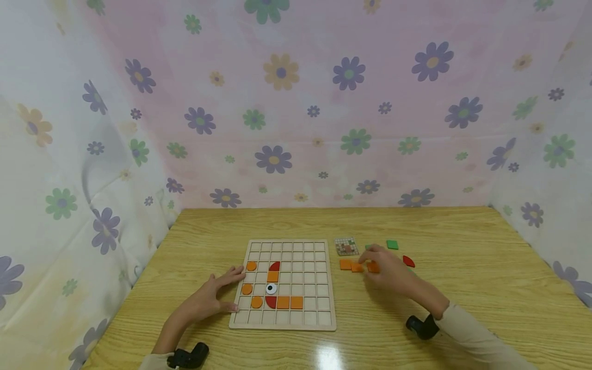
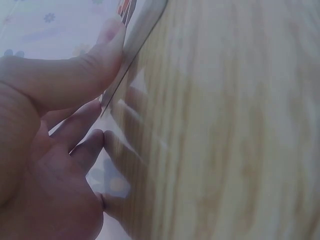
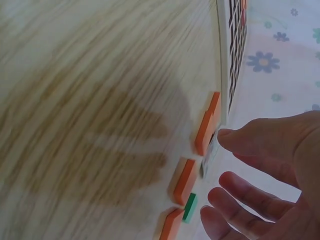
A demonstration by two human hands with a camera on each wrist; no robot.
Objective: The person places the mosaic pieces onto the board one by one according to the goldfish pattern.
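Nearest, a black wrist device point(image 1: 188, 355). Beyond, the left hand point(image 1: 205, 299), fingers spread, touches the gridded board point(image 1: 284, 326) along its left edge; light, steady pressure suits. Rightward, the right hand point(image 1: 388, 270), fingers parted, reaches the orange tiles point(image 1: 345, 264) beside the board; I judge edge-pinching one best.

No readable text, labels, brands, numbers or signs anywhere.

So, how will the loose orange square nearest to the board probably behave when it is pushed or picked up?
The loose orange square is probably stiff, as its edges look straight. It should probably slide rather than roll or tip, since it lies flat on the table. Pushed rightward, it would likely nudge the next orange square, which sits close beside it.
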